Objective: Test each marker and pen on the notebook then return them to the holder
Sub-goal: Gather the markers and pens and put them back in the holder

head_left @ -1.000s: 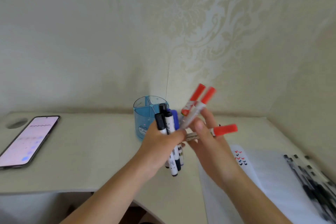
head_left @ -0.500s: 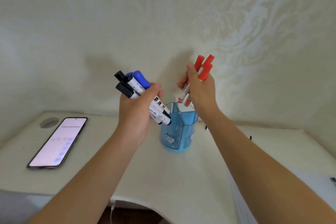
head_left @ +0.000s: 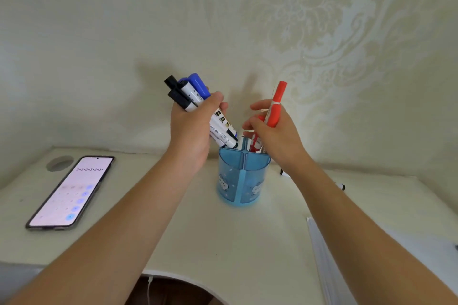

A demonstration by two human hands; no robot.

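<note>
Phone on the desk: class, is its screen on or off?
On: the phone has a lit, pale screen showing a row of figures.

A pale cream wall, papered in a tone-on-tone floral pattern, stood behind a cream-white surface under soft, even light, with a round hole near its rear left corner and a curved cut-out in its near edge.
</note>
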